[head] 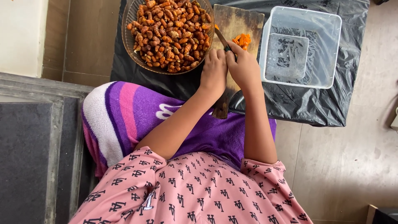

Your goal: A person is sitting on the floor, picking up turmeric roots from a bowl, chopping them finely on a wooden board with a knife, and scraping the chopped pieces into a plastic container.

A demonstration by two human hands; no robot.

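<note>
Right hand [245, 68] grips a knife [222, 40] over a wooden cutting board [236, 20]. Left hand [213, 71] rests beside it, fingers curled; whether they hold anything is unclear. Orange slices [242, 40] lie just beyond.

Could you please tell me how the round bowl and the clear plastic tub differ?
The round bowl is heaped with brown-orange roots; the clear plastic tub looks empty. The bowl is round, the tub rectangular. The bowl lies beside the left hand, the tub beyond the right hand. Both rest on the black plastic sheet.

One wooden cutting board [238, 20], one knife [221, 38], one basket [129, 39] of many turmeric roots [170, 33], one clear plastic container [300, 45], two hands
</note>
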